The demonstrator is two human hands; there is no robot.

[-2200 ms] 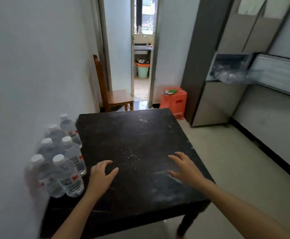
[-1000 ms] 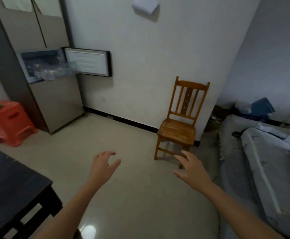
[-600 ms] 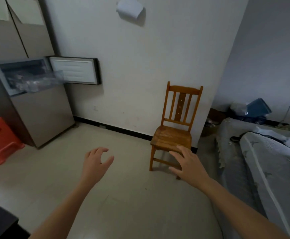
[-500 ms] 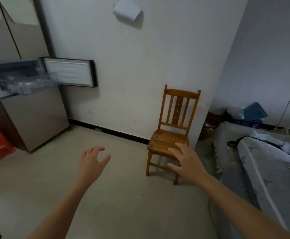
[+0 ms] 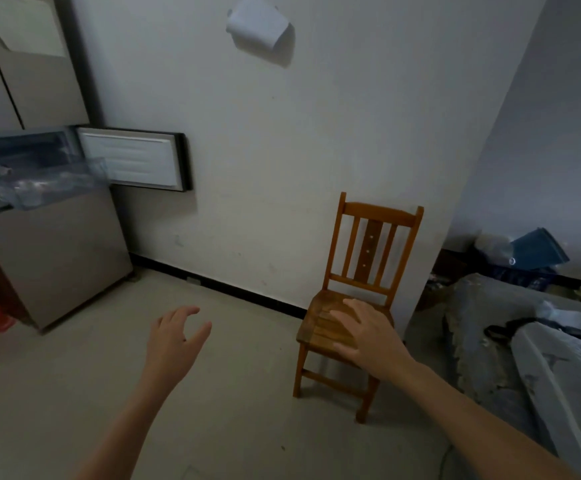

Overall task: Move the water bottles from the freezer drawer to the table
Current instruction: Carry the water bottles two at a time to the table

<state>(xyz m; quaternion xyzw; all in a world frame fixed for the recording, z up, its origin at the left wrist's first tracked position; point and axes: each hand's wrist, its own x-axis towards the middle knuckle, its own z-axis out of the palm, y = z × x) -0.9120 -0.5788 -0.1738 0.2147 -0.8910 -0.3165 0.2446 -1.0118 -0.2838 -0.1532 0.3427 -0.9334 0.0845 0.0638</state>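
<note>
Gaze now off table; freezer drawer (image 5: pixel 40 181) open at left. Both empty: left hand (image 5: pixel 175 337), right hand (image 5: pixel 368 336), fingers loosely apart. Likely returning for more bottles.

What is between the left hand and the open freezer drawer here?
In the head view, only bare floor and the fridge's lower door lie between the left hand and the pulled-out freezer drawer.

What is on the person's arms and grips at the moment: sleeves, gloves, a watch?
Nothing worn that shows. The left grip and right grip are bare hands: no gloves, rings or markings. The left forearm and right forearm are bare too, with no sleeve, watch or band in view.
</note>
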